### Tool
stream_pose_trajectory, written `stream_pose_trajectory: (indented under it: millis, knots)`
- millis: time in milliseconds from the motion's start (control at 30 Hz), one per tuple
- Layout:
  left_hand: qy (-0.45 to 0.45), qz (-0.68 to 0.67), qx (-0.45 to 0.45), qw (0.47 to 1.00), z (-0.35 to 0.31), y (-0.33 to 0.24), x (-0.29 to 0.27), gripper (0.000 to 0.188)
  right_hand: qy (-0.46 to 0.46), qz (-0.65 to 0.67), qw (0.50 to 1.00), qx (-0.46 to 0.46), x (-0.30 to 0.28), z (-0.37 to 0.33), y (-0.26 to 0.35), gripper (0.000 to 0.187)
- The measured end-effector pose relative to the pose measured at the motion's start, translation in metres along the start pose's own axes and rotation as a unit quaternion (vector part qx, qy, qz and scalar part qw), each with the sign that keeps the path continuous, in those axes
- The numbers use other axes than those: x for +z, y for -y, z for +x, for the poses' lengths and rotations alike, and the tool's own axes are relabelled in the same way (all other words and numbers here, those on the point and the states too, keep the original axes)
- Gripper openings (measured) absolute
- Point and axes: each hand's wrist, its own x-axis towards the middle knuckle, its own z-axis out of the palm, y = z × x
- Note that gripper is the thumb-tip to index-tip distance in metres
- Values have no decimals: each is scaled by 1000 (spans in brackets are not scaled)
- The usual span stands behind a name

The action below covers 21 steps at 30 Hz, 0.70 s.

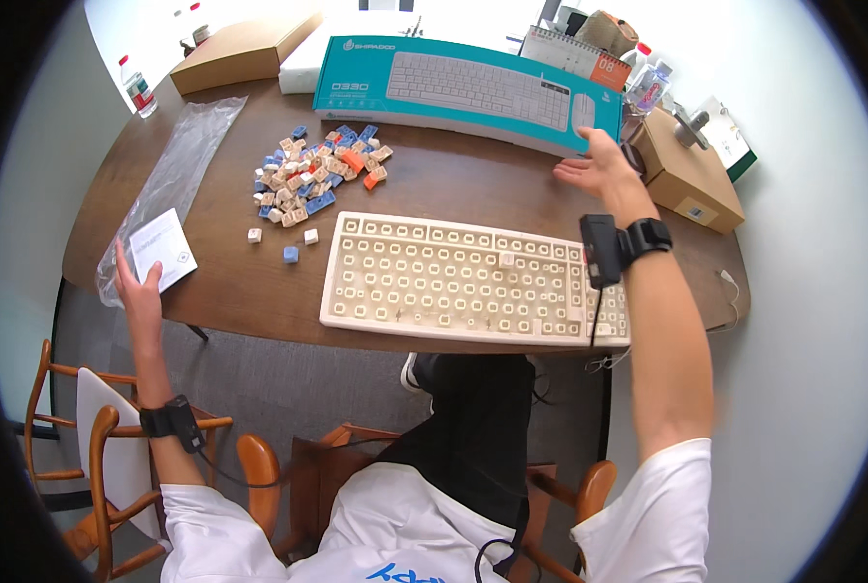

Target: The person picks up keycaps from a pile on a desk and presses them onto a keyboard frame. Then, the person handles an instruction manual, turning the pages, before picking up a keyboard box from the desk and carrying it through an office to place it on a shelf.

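Observation:
At the table's left edge my left hand (140,296) holds a white booklet (165,253) at its lower left. The thumb lies over the booklet's face and the fingers run along its left side. A long clear plastic bag (183,146) lies beneath and beyond it. My right hand (604,173) is raised, open and holding nothing, its fingers apart near the right end of a teal keyboard box (356,73). Below that hand and to its left lies a cream keyboard (434,282), nearly all its keycaps off. A pile of blue, cream and orange keycaps (303,180) sits farther back.
Three loose keycaps (291,255) lie between the pile and the keyboard. Cardboard boxes stand at the back left (244,49) and right (687,170). A bottle (138,87) stands at the far left, a desk calendar (575,56) behind the teal box. A wooden chair (113,437) is left below.

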Motion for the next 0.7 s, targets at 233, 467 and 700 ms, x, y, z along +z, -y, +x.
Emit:
stream_pose_trajectory:
  millis: [233,467,700]
  knots:
    - [-89,163,128,974,-60,-97,59,79,-43,227,973,0,12,44,-22,69]
    - [-53,188,180,964,-82,-112,85,76,-177,194,964,-37,23,57,-18,55]
    - [-22,163,211,964,-68,-137,71,69,-420,-167,877,-165,5,33,-8,55]
